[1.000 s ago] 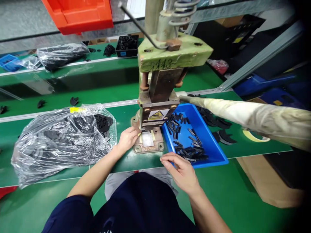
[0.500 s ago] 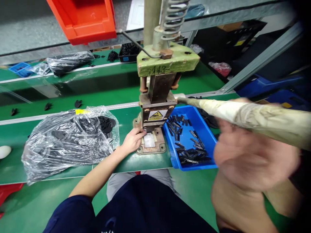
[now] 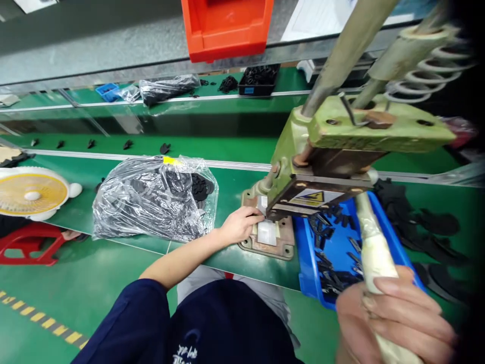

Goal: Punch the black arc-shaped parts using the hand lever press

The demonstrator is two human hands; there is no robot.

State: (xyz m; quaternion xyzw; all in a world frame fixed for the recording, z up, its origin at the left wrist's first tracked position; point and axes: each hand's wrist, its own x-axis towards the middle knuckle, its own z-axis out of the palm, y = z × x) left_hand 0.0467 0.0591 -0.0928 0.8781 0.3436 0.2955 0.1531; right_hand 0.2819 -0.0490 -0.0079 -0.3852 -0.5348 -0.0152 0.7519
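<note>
My right hand (image 3: 397,316) is wrapped round the pale, tape-covered lever (image 3: 377,253) of a hand press (image 3: 379,134). The lever slants down towards me from the press's right side. At the press base (image 3: 288,246), my left hand (image 3: 239,225) has its fingers pinched together at the lower edge of the ram block (image 3: 308,194). What those fingertips hold, if anything, is too small and hidden to name. In front of the ram, a pale plate (image 3: 267,232) lies on the base. A blue bin (image 3: 303,283) of small black parts stands just right of the base.
A clear bag (image 3: 147,202) of black pieces lies left of the press. Black flat pieces (image 3: 435,237) lie right of the bin. Behind runs a green belt (image 3: 220,146) with several small black parts. An orange bin (image 3: 229,40) sits on the shelf above; a fan (image 3: 32,194) is far left.
The view has swung left, so the press appears further right. My right hand has brought the lever from roughly level to pointing down. My left hand stays at the base under the ram.
</note>
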